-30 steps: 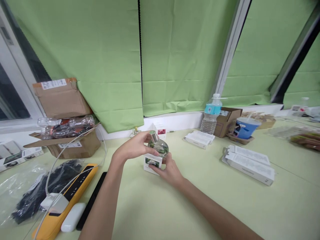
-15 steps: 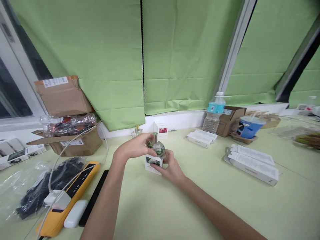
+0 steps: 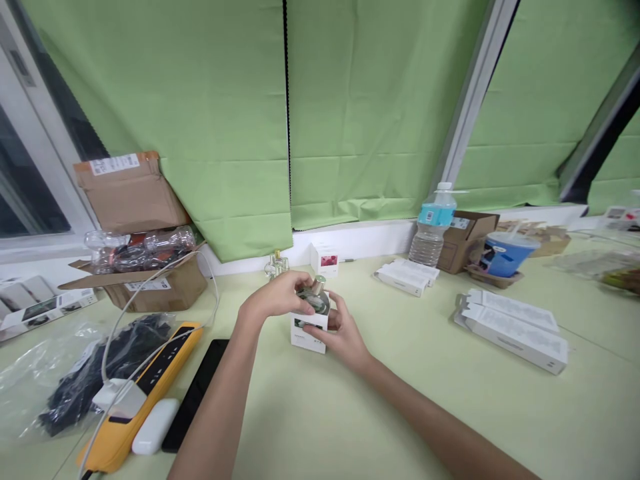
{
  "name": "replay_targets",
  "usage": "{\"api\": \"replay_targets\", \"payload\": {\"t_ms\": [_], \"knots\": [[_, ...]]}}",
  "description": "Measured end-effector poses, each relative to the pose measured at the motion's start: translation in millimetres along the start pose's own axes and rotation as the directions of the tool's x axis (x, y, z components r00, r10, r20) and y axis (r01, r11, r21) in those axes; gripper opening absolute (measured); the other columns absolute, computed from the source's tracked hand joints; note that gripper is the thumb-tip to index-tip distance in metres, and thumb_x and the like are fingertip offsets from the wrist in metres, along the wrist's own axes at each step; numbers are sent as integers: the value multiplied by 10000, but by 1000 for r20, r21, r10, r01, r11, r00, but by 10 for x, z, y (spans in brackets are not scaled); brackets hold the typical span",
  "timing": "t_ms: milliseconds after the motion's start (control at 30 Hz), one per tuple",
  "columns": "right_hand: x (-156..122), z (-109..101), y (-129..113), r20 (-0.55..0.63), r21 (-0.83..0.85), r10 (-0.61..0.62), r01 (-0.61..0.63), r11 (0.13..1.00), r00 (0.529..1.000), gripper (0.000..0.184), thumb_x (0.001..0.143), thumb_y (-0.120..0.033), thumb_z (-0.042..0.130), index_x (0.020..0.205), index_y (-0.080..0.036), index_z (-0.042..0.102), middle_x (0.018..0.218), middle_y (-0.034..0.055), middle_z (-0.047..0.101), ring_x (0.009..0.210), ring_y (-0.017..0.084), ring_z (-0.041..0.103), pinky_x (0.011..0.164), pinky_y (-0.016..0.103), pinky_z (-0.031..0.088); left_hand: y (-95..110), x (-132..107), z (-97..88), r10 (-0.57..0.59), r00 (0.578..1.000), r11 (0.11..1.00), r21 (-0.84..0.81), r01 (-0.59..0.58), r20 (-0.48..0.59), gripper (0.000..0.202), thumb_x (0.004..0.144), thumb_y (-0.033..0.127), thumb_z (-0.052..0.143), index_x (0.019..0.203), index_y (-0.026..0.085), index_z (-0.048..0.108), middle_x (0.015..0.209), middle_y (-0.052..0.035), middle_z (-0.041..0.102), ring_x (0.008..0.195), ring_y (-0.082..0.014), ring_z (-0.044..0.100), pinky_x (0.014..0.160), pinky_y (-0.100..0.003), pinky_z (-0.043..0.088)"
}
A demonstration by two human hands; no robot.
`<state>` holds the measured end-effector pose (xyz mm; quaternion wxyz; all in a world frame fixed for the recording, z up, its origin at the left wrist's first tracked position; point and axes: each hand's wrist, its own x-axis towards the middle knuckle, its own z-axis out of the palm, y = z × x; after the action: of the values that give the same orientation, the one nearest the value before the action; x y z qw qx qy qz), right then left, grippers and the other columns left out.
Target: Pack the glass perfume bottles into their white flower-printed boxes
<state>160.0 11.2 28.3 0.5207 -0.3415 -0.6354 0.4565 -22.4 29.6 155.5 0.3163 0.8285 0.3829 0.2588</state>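
Note:
A round glass perfume bottle (image 3: pixel 323 305) with a metallic cap stands tilted in the mouth of a small white box (image 3: pixel 304 341), its lower part hidden by the box. My left hand (image 3: pixel 279 296) grips the bottle's left side with thumb and fingers. On the right, my right hand (image 3: pixel 346 339) is closed around the box, its thumb across the printed front and its fingers behind, close to the bottle. The box rests on the pale green table (image 3: pixel 300 413). Behind my hands are small glass bottles (image 3: pixel 277 265) and another white box with a red picture (image 3: pixel 326 260).
On the left lie an orange power strip (image 3: pixel 117 433), a black phone (image 3: pixel 195 397), a white case (image 3: pixel 156 427) and a carton of plastic bottles (image 3: pixel 165 297). To the right are flattened white boxes (image 3: pixel 515 333), a water bottle (image 3: pixel 431 230) and a blue cup (image 3: pixel 507 257).
The perfume bottle has gone lower into the white box and its cap now leans right. My left hand has moved slightly down and right with it. The view has shifted a little.

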Motion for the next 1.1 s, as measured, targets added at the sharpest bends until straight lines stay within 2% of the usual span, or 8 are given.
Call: {"api": "replay_targets", "payload": {"t_ms": [67, 167, 333, 467, 600, 767, 933, 1100], "knots": [[22, -16, 8, 54, 29, 53, -54, 998, 997, 596, 723, -440, 821, 1208, -214, 558, 1010, 65, 743, 922, 268, 722, 784, 378, 571, -12, 2, 10, -34, 999, 999, 42, 33, 24, 239, 660, 269, 729, 865, 187, 639, 868, 7, 646, 803, -183, 596, 684, -262, 423], [38, -29, 0, 94, 48, 76, -81, 996, 993, 478, 735, -458, 807, 1103, -204, 636, 1040, 56, 737, 961, 261, 705, 795, 358, 562, -14, -12, 18, -90, 995, 990, 110, 85, 43, 212, 680, 297, 692, 862, 189, 671, 837, -1, 656, 763, -186, 595, 645, -266, 411], [46, -32, -18, 100, 70, 73, -80, 994, 992, 459, 719, -468, 817, 1055, -209, 642, 976, 36, 737, 918, 242, 699, 773, 343, 552, 53, -31, 73, -133, 991, 974, 185, 131, 3, 158, 674, 281, 671, 810, 199, 674, 792, -17, 653, 699, -186, 571, 564, -264, 358], [53, -37, -13, 93, 82, 90, -97, 992, 992, 449, 719, -473, 820, 1030, -202, 643, 974, 43, 733, 907, 244, 696, 787, 353, 547, 111, -33, 95, -124, 992, 967, 220, 129, -38, 170, 676, 280, 677, 828, 204, 677, 886, -39, 654, 744, -197, 575, 566, -263, 359], [49, -33, -34, 100, 81, 92, -100, 992, 991, 450, 724, -480, 814, 1036, -204, 645, 972, 46, 731, 904, 249, 696, 782, 360, 548, 160, -37, 87, -131, 991, 961, 242, 134, -29, 154, 690, 283, 685, 822, 206, 667, 908, -42, 647, 742, -196, 578, 570, -265, 365], [44, -15, -48, 98, 84, 89, -97, 992, 991, 419, 748, -462, 802, 1041, -206, 645, 953, 41, 732, 877, 234, 694, 744, 332, 540, 261, -28, 129, -31, 991, 968, 242, 63, -133, 228, 688, 332, 741, 861, 217, 644, 934, -44, 652, 794, -211, 582, 591, -272, 376], [38, -9, -37, 91, 58, 86, -92, 994, 992, 403, 724, -460, 819, 980, -200, 650, 929, 36, 723, 866, 235, 687, 743, 333, 538, 241, -16, 160, -148, 979, 958, 226, 177, -140, 198, 657, 250, 756, 773, 201, 604, 863, -38, 650, 686, -184, 562, 541, -273, 346], [44, -15, -43, 99, 82, 106, -115, 990, 989, 407, 720, -460, 821, 986, -208, 644, 929, 31, 729, 863, 234, 693, 744, 338, 541, 210, -22, 157, -129, 977, 958, 232, 166, -168, 184, 672, 230, 743, 794, 206, 607, 905, -49, 665, 738, -198, 584, 557, -271, 351]]}}
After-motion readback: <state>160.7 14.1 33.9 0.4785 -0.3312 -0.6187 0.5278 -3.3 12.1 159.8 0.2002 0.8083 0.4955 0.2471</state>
